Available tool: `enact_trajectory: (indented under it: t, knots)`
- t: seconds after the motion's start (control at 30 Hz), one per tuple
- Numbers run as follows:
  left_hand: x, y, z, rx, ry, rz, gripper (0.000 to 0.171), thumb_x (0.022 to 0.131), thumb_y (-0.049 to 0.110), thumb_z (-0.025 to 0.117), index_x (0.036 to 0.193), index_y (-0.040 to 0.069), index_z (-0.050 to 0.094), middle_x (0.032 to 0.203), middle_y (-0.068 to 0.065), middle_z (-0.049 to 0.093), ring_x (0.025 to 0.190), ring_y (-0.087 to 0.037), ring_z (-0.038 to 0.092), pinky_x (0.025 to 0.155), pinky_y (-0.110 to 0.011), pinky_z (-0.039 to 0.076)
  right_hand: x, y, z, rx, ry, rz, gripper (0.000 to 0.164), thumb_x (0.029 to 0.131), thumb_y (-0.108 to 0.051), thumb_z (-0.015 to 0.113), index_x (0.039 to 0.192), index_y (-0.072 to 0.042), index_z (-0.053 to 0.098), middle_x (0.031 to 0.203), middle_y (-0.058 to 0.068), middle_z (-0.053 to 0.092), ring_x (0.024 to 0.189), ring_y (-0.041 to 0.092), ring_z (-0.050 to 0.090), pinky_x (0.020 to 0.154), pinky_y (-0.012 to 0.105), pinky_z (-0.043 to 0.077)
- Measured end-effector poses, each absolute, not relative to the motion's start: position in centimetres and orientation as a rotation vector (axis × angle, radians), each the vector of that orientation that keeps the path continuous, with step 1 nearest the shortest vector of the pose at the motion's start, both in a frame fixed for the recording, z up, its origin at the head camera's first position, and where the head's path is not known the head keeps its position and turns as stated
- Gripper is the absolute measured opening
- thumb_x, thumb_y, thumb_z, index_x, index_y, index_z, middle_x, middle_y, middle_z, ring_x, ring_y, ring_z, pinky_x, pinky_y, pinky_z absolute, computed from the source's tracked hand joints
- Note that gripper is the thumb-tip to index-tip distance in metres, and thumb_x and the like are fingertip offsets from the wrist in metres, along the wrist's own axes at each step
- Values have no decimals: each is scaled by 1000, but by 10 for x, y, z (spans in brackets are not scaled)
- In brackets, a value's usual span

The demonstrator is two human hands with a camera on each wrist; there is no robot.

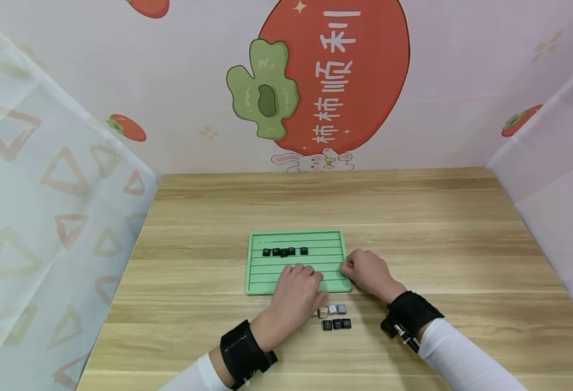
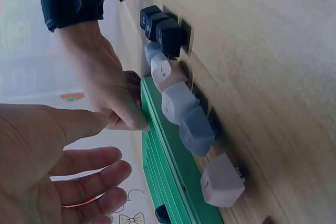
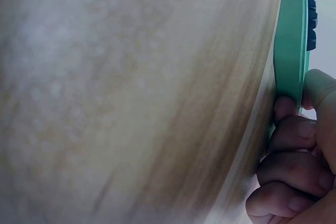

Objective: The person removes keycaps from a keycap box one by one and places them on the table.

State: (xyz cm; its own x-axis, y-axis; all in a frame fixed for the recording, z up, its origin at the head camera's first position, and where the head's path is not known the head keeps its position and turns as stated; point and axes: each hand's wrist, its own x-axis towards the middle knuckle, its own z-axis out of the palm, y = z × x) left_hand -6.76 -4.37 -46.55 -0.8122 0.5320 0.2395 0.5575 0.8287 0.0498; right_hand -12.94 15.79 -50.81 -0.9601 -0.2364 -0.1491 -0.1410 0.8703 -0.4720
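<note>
A green ridged tray [image 1: 296, 266] lies on the table and carries several black keycaps [image 1: 266, 252] in a row, one set slightly lower than the others. My right hand [image 1: 369, 274] pinches the tray's right edge; the right wrist view shows the thumb [image 3: 318, 88] on the rim and the other fingers curled. Over the tray's front edge hovers my left hand [image 1: 293, 296]. Seen from the left wrist, its fingers [image 2: 94, 181] are loosely spread with nothing between them. Near it, a pale pink keycap [image 2: 223, 182] and a blue-grey keycap [image 2: 197, 131] sit on the table.
In front of the tray are two rows of loose keycaps: pale and grey ones [image 1: 333, 309], partly hidden by the left hand, and black ones [image 1: 337, 323] nearer me. The wooden table [image 1: 413, 217] meets a printed backdrop [image 1: 193, 108] behind and at both sides.
</note>
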Motion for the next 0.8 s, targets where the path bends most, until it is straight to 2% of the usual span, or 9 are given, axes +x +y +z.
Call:
enact_trajectory:
  t: [0.17,0.8]
  knots:
    - [-73,-45,-466,-816,-2804,-182,27,84,41,64,96,17,71,89,1,66,83,-18,58,68,-33,42,-130,158,-507,-296,2842,-694,36,80,-23,56,50,-15,37,48,-7,27,45,12,31,45,27,24]
    - [-87,-50,-468,-729,-2835,-191,30,84,40,64,99,15,72,95,0,67,86,-20,56,71,-35,44,-129,158,-505,-308,2834,-708,37,81,-23,56,50,-15,37,48,-7,27,45,12,31,46,27,23]
